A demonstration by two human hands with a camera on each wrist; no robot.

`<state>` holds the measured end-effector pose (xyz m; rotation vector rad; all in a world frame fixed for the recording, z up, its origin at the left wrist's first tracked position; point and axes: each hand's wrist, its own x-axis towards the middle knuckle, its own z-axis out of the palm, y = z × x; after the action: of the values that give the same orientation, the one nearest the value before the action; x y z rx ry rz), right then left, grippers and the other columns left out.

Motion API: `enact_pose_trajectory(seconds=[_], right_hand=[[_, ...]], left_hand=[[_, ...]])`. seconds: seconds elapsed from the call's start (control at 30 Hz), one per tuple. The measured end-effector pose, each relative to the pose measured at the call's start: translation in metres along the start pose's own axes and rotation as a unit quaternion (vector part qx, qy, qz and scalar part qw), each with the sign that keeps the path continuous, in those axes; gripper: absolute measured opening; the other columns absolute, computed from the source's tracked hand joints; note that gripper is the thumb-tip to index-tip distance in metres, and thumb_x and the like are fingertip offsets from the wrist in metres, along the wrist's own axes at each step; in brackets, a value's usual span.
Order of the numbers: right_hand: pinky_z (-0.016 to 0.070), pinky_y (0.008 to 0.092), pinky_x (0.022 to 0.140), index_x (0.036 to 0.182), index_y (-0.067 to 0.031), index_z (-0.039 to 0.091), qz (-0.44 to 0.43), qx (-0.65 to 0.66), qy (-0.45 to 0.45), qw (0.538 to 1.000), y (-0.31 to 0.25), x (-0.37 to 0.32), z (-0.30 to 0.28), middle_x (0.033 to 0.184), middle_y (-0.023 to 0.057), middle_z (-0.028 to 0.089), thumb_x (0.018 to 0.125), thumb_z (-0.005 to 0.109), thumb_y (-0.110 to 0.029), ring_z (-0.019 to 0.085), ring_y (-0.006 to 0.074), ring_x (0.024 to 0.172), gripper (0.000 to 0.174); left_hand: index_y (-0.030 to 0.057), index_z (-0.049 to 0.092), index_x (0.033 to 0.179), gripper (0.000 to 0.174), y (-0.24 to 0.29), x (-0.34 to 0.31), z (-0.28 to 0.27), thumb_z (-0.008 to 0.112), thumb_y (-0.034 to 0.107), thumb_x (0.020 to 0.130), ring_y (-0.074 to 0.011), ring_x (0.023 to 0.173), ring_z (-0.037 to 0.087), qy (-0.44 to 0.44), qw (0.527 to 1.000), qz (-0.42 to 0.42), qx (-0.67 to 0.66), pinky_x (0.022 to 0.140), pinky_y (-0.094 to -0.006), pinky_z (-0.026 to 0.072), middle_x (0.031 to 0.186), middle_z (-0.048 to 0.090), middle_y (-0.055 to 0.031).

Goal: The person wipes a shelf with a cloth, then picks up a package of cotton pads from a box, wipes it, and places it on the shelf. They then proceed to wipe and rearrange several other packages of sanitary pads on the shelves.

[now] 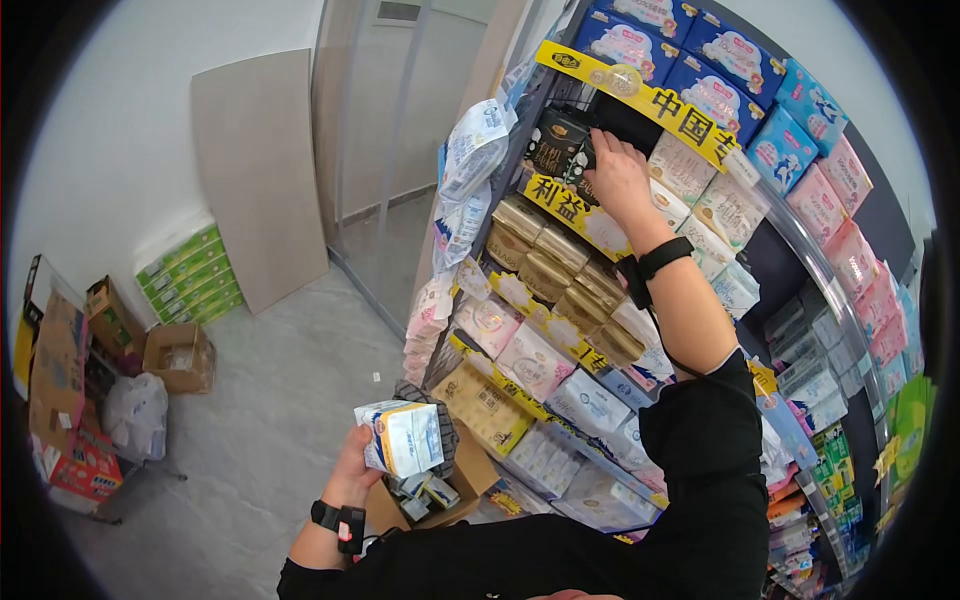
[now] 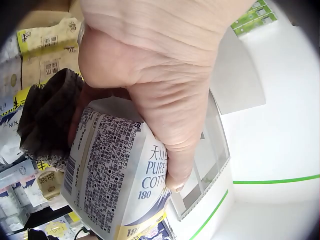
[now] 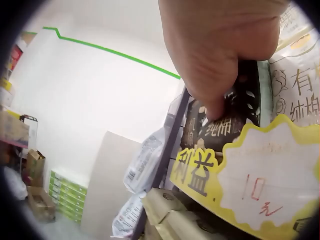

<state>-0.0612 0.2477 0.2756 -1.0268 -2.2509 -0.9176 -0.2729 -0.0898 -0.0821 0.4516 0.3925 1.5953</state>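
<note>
The left hand (image 1: 352, 468) grips a white and blue cotton pack (image 1: 408, 440), held above an open carton; in the left wrist view the thumb lies along the printed side of the pack (image 2: 117, 175). At the upper shelf the right hand (image 1: 620, 180) is on a black pack (image 1: 582, 170), beside another black pack (image 1: 556, 143). In the right wrist view the thumb of the right hand (image 3: 215, 55) presses the front of the black pack (image 3: 220, 131); its other fingers are mostly hidden. A dark grey cloth-like item (image 1: 447, 430) is just behind the white pack.
An open carton (image 1: 470, 478) with small packs stands below the left hand. Shelves of gold packs (image 1: 548, 277), pink packs and blue packs fill the right side. Yellow label strips (image 1: 575, 213) edge the shelves. Cartons (image 1: 180, 357) and a plastic bag (image 1: 135, 415) lie at the left.
</note>
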Motion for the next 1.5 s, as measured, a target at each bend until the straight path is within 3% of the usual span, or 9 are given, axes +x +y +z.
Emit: enact_pose_trajectory(seconds=[0.2, 0.4, 0.63, 0.73, 0.83, 1.0, 1.13, 1.4, 1.5], right_hand=[[0.0436, 0.0418, 0.095, 0.130, -0.0030, 0.047, -0.001, -0.002, 0.008, 1.000, -0.008, -0.008, -0.004, 0.125, 0.0139, 0.056, 0.068, 0.077, -0.012, 0.055, 0.0314, 0.112, 0.069], [0.0431, 0.0416, 0.096, 0.132, -0.0018, 0.045, -0.008, -0.011, 0.012, 1.000, -0.007, -0.008, -0.003, 0.126, 0.0150, 0.056, 0.067, 0.078, -0.014, 0.054, 0.0321, 0.114, 0.074], [0.0280, 0.0520, 0.108, 0.134, -0.0014, 0.043, 0.017, 0.008, 0.043, 0.999, -0.015, -0.012, -0.011, 0.138, 0.0179, 0.044, 0.069, 0.078, -0.022, 0.039, 0.0315, 0.132, 0.076], [0.0246, 0.0515, 0.111, 0.133, -0.0027, 0.045, -0.073, -0.025, 0.054, 0.996, -0.032, -0.023, -0.021, 0.134, 0.0162, 0.047, 0.074, 0.069, -0.015, 0.039, 0.0297, 0.132, 0.064], [0.0293, 0.0474, 0.108, 0.122, -0.0021, 0.055, -0.127, -0.047, 0.078, 0.988, -0.045, -0.039, -0.007, 0.129, 0.0167, 0.051, 0.079, 0.060, -0.014, 0.043, 0.0303, 0.126, 0.045], [0.0445, 0.0423, 0.087, 0.111, 0.0005, 0.059, 0.010, -0.057, -0.014, 0.998, -0.038, -0.039, -0.021, 0.098, 0.0133, 0.057, 0.079, 0.057, -0.012, 0.053, 0.0310, 0.099, 0.034], [0.0527, 0.0404, 0.075, 0.109, 0.0019, 0.058, -0.004, -0.065, 0.018, 0.998, -0.025, -0.041, 0.004, 0.098, 0.0148, 0.057, 0.079, 0.055, -0.010, 0.054, 0.0309, 0.098, 0.032], [0.0536, 0.0367, 0.073, 0.109, 0.0019, 0.058, -0.019, -0.050, -0.001, 0.999, -0.026, -0.050, -0.002, 0.098, 0.0147, 0.058, 0.078, 0.058, -0.010, 0.056, 0.0299, 0.097, 0.033], [0.0518, 0.0359, 0.074, 0.103, -0.0035, 0.061, -0.126, 0.068, 0.047, 0.989, -0.047, -0.061, -0.054, 0.095, 0.0135, 0.059, 0.078, 0.064, -0.011, 0.057, 0.0290, 0.096, 0.026]], left_hand=[[-0.0045, 0.052, 0.125, 0.079, 0.005, 0.003, 0.015, 0.079, 0.047, 0.072, -0.0231, 0.105, 0.064, 0.014, 1.000, -0.001, -0.019, 0.091, -0.0362, 0.0524, 0.118, 0.063, -0.0141], [-0.0023, 0.050, 0.129, 0.081, 0.000, 0.002, 0.004, 0.078, 0.049, 0.072, -0.0260, 0.110, 0.062, 0.000, 1.000, -0.001, 0.006, 0.096, -0.0396, 0.0498, 0.123, 0.061, -0.0148], [-0.0047, 0.052, 0.124, 0.079, 0.012, -0.005, 0.019, 0.080, 0.047, 0.071, -0.0235, 0.103, 0.065, 0.006, 1.000, 0.018, -0.004, 0.090, -0.0356, 0.0532, 0.116, 0.064, -0.0146], [-0.0047, 0.051, 0.125, 0.080, 0.008, -0.002, 0.011, 0.080, 0.046, 0.071, -0.0235, 0.103, 0.065, 0.004, 1.000, 0.013, 0.001, 0.089, -0.0360, 0.0536, 0.117, 0.064, -0.0148], [-0.0027, 0.051, 0.127, 0.080, 0.003, -0.001, 0.003, 0.079, 0.048, 0.072, -0.0256, 0.110, 0.062, -0.003, 1.000, -0.009, 0.010, 0.096, -0.0388, 0.0501, 0.121, 0.062, -0.0148], [-0.0052, 0.052, 0.125, 0.080, 0.001, 0.002, 0.010, 0.080, 0.046, 0.071, -0.0233, 0.103, 0.065, 0.016, 1.000, 0.013, -0.003, 0.089, -0.0358, 0.0537, 0.117, 0.064, -0.0145], [-0.0042, 0.051, 0.126, 0.080, 0.004, 0.003, 0.011, 0.080, 0.047, 0.071, -0.0233, 0.103, 0.065, 0.017, 1.000, -0.001, 0.008, 0.089, -0.0360, 0.0535, 0.118, 0.064, -0.0140], [-0.0013, 0.053, 0.127, 0.078, 0.005, 0.003, 0.008, 0.078, 0.049, 0.072, -0.0257, 0.109, 0.062, 0.010, 1.000, 0.003, 0.008, 0.096, -0.0396, 0.0502, 0.121, 0.063, -0.0130], [-0.0034, 0.051, 0.127, 0.079, 0.010, 0.000, 0.011, 0.078, 0.048, 0.073, -0.0227, 0.106, 0.064, 0.001, 1.000, 0.012, 0.012, 0.093, -0.0361, 0.0516, 0.119, 0.063, -0.0125]])
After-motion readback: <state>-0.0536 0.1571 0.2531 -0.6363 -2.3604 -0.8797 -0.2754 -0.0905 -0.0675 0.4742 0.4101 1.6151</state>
